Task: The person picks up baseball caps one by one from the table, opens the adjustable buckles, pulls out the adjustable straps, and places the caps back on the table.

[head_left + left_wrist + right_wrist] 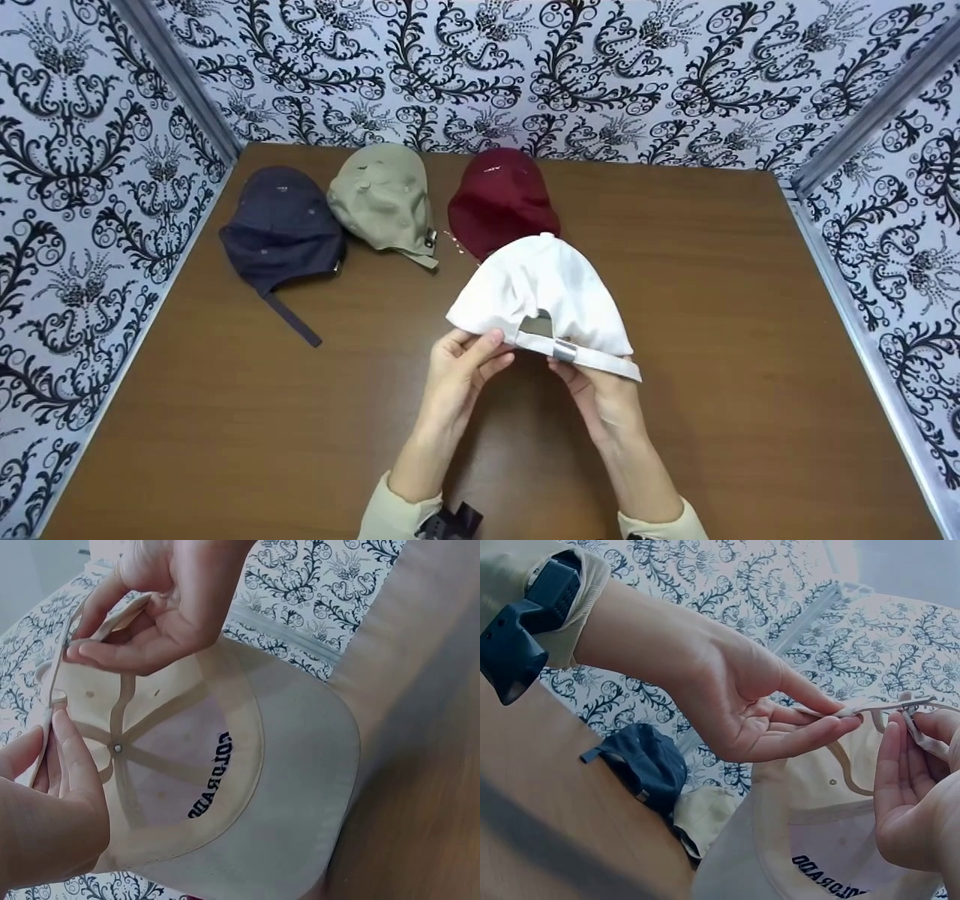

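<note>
A white baseball cap is held up above the table, its back opening and strap facing me. My left hand pinches the strap left of the opening between thumb and fingers. Beneath the metal buckle, my right hand grips the strap; the strap hides part of its fingers. Dark lettering reading COLORADO shows through inside the cap in the left wrist view, with the brim away from the hands. In the right wrist view, both hands' fingertips meet the strap close together.
Along the back of the brown table lie a navy cap with its strap trailing, an olive cap, and a dark red cap partly behind the white one. Patterned panels enclose the table's back and sides.
</note>
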The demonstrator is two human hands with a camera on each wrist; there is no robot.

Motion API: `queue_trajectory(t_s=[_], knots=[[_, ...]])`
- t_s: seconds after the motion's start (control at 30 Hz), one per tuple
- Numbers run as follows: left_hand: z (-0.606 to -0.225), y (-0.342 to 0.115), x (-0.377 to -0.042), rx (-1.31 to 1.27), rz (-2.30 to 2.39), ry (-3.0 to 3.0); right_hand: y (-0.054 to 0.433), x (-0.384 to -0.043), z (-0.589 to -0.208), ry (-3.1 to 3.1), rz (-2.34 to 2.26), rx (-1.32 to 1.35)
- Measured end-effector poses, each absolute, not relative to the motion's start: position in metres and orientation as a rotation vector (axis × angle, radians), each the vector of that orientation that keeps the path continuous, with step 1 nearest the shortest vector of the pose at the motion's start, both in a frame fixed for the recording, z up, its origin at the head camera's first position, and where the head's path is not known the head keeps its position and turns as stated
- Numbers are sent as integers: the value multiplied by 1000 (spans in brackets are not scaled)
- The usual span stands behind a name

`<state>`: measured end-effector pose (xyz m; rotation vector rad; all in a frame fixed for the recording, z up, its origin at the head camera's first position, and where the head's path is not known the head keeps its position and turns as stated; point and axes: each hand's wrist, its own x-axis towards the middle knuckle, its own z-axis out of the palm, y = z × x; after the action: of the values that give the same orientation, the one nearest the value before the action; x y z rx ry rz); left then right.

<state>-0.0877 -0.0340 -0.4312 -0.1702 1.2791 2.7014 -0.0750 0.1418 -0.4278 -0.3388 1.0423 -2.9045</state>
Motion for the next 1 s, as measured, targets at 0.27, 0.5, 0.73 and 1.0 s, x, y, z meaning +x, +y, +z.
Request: queue_trajectory(t_s=[0.27,0.5,0.73,1.0], knots=[[-429,-44,-89,-215,2754,1253,147,-73,-424,959,-2885,-317],[-428,-54,-91,-252,2794,1227,153,-71,-420,936,-2876,-247],[-425,-67,-92,-294,2807,1261,159,-70,-417,993,-2860,-174],[-419,-81,-88,-212,2782,1335,163,-67,-417,1075,-2788,-183]])
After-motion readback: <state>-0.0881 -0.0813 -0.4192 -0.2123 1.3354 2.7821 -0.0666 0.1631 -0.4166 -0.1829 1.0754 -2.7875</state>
